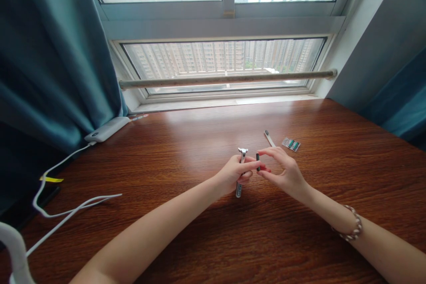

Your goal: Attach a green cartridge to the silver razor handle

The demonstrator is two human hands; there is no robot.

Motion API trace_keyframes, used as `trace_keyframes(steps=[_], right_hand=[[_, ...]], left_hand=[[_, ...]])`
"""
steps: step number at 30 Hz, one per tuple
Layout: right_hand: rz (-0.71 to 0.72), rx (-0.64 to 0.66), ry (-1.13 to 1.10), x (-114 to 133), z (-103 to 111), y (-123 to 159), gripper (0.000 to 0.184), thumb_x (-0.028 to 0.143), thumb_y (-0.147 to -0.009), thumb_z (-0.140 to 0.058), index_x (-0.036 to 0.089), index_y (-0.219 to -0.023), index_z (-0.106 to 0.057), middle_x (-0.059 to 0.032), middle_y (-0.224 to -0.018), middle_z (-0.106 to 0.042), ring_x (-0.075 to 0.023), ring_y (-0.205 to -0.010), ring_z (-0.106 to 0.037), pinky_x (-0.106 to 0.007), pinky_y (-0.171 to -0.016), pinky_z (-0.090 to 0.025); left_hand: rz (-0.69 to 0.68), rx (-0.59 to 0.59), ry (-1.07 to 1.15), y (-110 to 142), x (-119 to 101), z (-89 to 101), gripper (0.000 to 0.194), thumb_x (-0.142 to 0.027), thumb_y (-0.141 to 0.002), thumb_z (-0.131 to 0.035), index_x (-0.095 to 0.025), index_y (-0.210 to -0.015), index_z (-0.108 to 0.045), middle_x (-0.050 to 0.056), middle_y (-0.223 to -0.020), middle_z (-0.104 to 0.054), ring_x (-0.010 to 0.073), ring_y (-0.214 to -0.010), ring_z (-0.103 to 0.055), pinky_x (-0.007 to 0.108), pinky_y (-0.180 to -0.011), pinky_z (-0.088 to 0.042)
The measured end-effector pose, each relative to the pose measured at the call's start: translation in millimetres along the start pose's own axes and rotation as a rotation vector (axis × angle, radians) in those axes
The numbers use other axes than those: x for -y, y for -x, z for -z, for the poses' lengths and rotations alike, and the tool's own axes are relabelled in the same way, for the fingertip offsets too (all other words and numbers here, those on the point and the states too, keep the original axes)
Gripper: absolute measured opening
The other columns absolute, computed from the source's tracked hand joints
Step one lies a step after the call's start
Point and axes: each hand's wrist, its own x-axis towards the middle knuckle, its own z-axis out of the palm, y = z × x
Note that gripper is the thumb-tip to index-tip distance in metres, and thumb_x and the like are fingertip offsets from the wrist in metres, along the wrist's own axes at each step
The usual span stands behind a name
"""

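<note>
My left hand [234,173] is closed round the handle of a silver razor [242,154], holding it upright over the wooden table [186,151] with its head pointing away from me. My right hand [282,169] meets it from the right and pinches a small dark piece [258,160], perhaps a blade cartridge, just right of the razor's head. The fingertips of both hands touch. A bead bracelet [353,230] is on my right wrist.
A thin silver-and-dark stick [269,138] and a small blister pack with green inserts [291,143] lie just beyond my right hand. A white power bank [106,129] with white cables [66,211] sits at the left by a teal curtain [49,53]. A window and rail run along the back.
</note>
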Motion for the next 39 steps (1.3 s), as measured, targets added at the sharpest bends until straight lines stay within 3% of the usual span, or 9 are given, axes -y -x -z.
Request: trace_keyframes(steps=[12, 14, 17, 21, 25, 28, 30, 35, 39], right_hand=[[0.168, 0.058, 0.008, 11.4, 14.1, -24.4, 0.034, 0.02, -0.068, -0.063, 0.02, -0.101, -0.057, -0.0053, -0.094, -0.061, -0.02, -0.091, -0.052, -0.036, -0.082, -0.042], [0.11, 0.083, -0.077, 13.5, 16.2, -36.8, 0.035, 0.022, -0.066, -0.065, 0.02, -0.101, -0.058, -0.0051, -0.094, -0.061, -0.02, -0.091, -0.053, -0.036, -0.082, -0.042], [-0.087, 0.052, -0.392, 9.3, 15.6, -53.3, 0.039, 0.025, -0.064, -0.069, 0.021, -0.101, -0.058, -0.0047, -0.1, -0.06, -0.0192, -0.094, -0.053, -0.035, -0.082, -0.042], [-0.362, -0.027, -0.884, -10.3, 8.1, -58.6, 0.037, 0.022, -0.064, -0.07, 0.023, -0.099, -0.061, -0.0033, -0.101, -0.06, -0.0146, -0.089, -0.055, -0.029, -0.079, -0.043], [-0.545, 0.001, -1.173, -31.1, 0.6, -50.8, 0.035, 0.021, -0.063, -0.071, 0.026, -0.097, -0.063, -0.0012, -0.102, -0.061, -0.0119, -0.084, -0.056, -0.025, -0.075, -0.044], [-0.571, 0.038, -1.288, -37.6, -2.1, -46.7, 0.037, 0.022, -0.062, -0.072, 0.026, -0.097, -0.063, -0.0008, -0.1, -0.062, -0.0111, -0.08, -0.057, -0.024, -0.073, -0.044], [-0.55, 0.082, -1.35, -37.2, -2.9, -45.1, 0.038, 0.021, -0.062, -0.072, 0.025, -0.098, -0.063, -0.0006, -0.099, -0.063, -0.0103, -0.079, -0.057, -0.025, -0.075, -0.043], [-0.51, 0.182, -1.45, -28.3, -3.6, -41.9, 0.039, 0.02, -0.065, -0.07, 0.024, -0.102, -0.062, -0.0018, -0.097, -0.063, -0.0124, -0.086, -0.056, -0.029, -0.082, -0.04], [-0.476, 0.233, -1.492, -19.4, -3.4, -42.0, 0.038, 0.022, -0.065, -0.07, 0.023, -0.103, -0.062, -0.0018, -0.089, -0.064, -0.0118, -0.081, -0.055, -0.028, -0.08, -0.039]], left_hand=[[-0.018, 0.039, -0.025, 2.5, -13.4, 2.3, 0.034, -0.04, -0.07, -0.06, -0.008, -0.081, -0.061, -0.01, -0.035, -0.027, 0.0014, -0.032, -0.015, 0.02, -0.037, -0.009], [-0.057, 0.016, -0.031, 2.9, -21.6, 5.4, 0.034, -0.041, -0.07, -0.06, -0.01, -0.082, -0.058, -0.01, -0.037, -0.027, 0.0012, -0.032, -0.015, 0.019, -0.036, -0.01], [-0.119, -0.028, -0.012, 4.3, -35.9, 10.2, 0.029, -0.042, -0.074, -0.057, -0.015, -0.081, -0.05, -0.01, -0.041, -0.031, 0.0015, -0.033, -0.018, 0.017, -0.036, -0.012], [-0.084, 0.048, -0.008, 7.1, -47.7, 12.0, 0.024, -0.039, -0.078, -0.052, -0.015, -0.079, -0.046, -0.009, -0.04, -0.035, 0.0033, -0.035, -0.025, 0.017, -0.038, -0.016], [-0.12, 0.089, 0.029, 7.4, -46.1, 6.8, 0.022, -0.033, -0.077, -0.055, -0.012, -0.076, -0.048, -0.002, -0.053, -0.047, 0.005, -0.046, -0.04, 0.018, -0.045, -0.028], [-0.118, 0.091, 0.038, 7.1, -40.8, 0.9, 0.023, -0.034, -0.079, -0.053, -0.012, -0.076, -0.05, 0.004, -0.064, -0.055, 0.0081, -0.054, -0.049, 0.021, -0.051, -0.035], [-0.109, 0.074, 0.063, 7.3, -37.4, -2.9, 0.023, -0.037, -0.081, -0.049, -0.014, -0.079, -0.049, 0.003, -0.064, -0.056, 0.0079, -0.05, -0.047, 0.02, -0.047, -0.033], [-0.178, -0.006, 0.17, 7.4, -32.0, -8.7, 0.019, -0.035, -0.082, -0.048, -0.016, -0.079, -0.046, -0.005, -0.051, -0.042, 0.0028, -0.04, -0.027, 0.018, -0.04, -0.017], [-0.168, -0.014, 0.186, 7.6, -30.5, -10.2, 0.027, -0.041, -0.083, -0.045, -0.014, -0.079, -0.049, -0.005, -0.053, -0.036, 0.003, -0.042, -0.026, 0.02, -0.043, -0.016]])
